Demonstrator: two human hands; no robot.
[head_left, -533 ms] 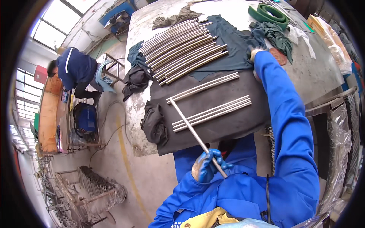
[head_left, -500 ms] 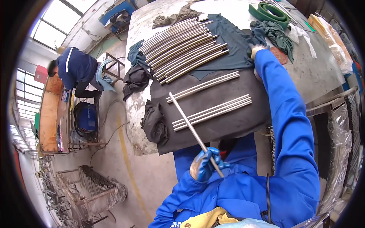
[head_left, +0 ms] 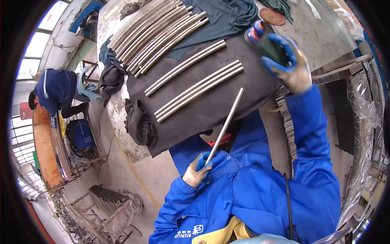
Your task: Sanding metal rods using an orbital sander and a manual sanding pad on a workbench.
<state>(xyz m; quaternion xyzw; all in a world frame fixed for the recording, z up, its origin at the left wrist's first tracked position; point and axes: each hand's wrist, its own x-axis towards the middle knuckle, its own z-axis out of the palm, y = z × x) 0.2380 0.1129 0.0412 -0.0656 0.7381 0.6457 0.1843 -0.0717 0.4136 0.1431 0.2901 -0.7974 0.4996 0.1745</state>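
My left hand, in a blue-coated glove, is closed round the lower end of a slim metal rod. That rod slants up and to the right, past the front edge of a dark cloth. At the cloth's right side, my right hand curls its gloved fingers and thumb round a dark green object with a blue-and-red end; its exact kind is unclear. Two small groups of rods lie between the hands: a pair and a lower group. Farther back is a large row of rods.
A crumpled dark cloth lies at the table's left edge, and a reddish-brown round pad at the back right. Plastic-wrapped racking stands to my right. At left, a co-worker bends beside a blue machine.
My right hand has come back toward me, with the green object now showing in its grasp. The rod in my left hand has swung from leaning left to leaning right. The view has shifted.
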